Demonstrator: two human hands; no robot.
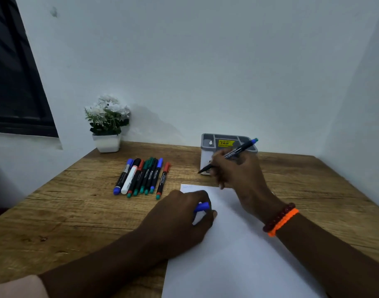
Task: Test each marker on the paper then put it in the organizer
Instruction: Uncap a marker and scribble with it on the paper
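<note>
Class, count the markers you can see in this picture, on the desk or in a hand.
9: eight lie in a row on the wooden desk, from the blue-capped one to the red-capped one; the right hand holds one uncapped black marker.

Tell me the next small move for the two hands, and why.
Probably bring the right hand back so the uncapped marker meets the blue cap in the left hand's grip. A faint blue squiggle already marks the paper's corner, so recapping should come before the organizer.
</note>
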